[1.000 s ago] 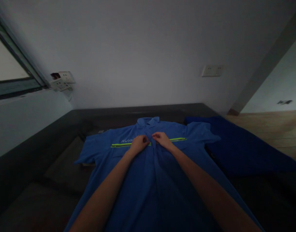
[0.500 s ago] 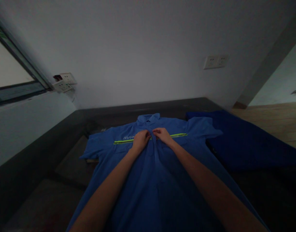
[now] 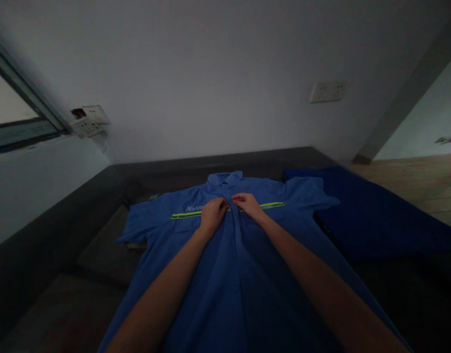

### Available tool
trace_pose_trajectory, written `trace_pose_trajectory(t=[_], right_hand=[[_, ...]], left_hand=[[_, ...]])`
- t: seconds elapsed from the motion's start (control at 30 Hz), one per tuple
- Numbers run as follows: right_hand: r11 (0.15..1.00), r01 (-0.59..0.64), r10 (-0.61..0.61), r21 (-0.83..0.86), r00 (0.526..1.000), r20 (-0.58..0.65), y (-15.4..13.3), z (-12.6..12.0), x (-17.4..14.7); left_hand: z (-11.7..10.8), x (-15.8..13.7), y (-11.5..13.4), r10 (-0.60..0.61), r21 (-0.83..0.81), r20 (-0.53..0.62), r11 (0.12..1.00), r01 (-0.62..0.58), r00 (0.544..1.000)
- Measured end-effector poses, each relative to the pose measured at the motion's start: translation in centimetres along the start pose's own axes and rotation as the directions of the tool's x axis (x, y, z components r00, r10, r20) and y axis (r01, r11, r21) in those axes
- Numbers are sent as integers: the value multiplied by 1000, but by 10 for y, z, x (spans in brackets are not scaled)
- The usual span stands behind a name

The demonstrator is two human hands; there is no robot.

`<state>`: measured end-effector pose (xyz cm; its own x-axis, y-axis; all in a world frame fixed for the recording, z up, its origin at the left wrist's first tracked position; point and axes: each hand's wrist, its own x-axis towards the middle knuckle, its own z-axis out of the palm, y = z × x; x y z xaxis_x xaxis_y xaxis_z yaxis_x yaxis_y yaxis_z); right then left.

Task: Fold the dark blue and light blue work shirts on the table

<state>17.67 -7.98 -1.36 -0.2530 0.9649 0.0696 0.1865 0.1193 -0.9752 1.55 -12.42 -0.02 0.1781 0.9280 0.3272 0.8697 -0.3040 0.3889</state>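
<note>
A blue short-sleeved work shirt (image 3: 214,274) lies spread face up, its collar pointing away from me. Across the chest runs a yellow-green stripe, with pale lettering above it on the left side. At the front opening, just below the collar, my left hand (image 3: 213,214) pinches the edge of the cloth. Close beside it on the right, my right hand (image 3: 247,205) pinches the other edge at about the stripe's height. The fingertips almost meet. Whether a button is between them is too small and dark to see.
Under the shirt is a dark sofa (image 3: 22,235) with a raised back against a pale wall (image 3: 203,88). A darker blue cloth (image 3: 372,215) lies at the right. Wall sockets (image 3: 328,91) are on the right, others (image 3: 91,121) at the left corner near a window. Wooden floor (image 3: 416,181) shows far right.
Both hands stay at the shirt's front opening with hardly any movement. The view has shifted slightly, so the wall and sockets sit a little further left and higher.
</note>
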Motion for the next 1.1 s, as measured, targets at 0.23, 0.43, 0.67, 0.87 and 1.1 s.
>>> trace_pose_trajectory(t=[0.23, 0.43, 0.67, 0.87, 1.1], right_hand=[[1000, 27, -27, 8, 998, 51, -3, -4, -2], [998, 54, -47, -42, 987, 151, -6, -3, -5], [867, 275, -323, -415, 945, -51, -5, 5, -10], [787, 318, -350, -528, 936, 43, 3, 4, -8], [759, 372, -385, -534, 918, 92, 9, 0, -2]], left_hand=[[-4, 1, -2, 53, 37, -14, 998, -53, 998], [0, 3, -3, -5, -3, -17, 1000, 5, 1000], [2, 4, -8, -33, -118, 8, 992, 33, 999], [3, 7, -12, -11, -109, 66, 994, 19, 998], [2, 8, -12, -4, -125, 54, 992, 11, 999]])
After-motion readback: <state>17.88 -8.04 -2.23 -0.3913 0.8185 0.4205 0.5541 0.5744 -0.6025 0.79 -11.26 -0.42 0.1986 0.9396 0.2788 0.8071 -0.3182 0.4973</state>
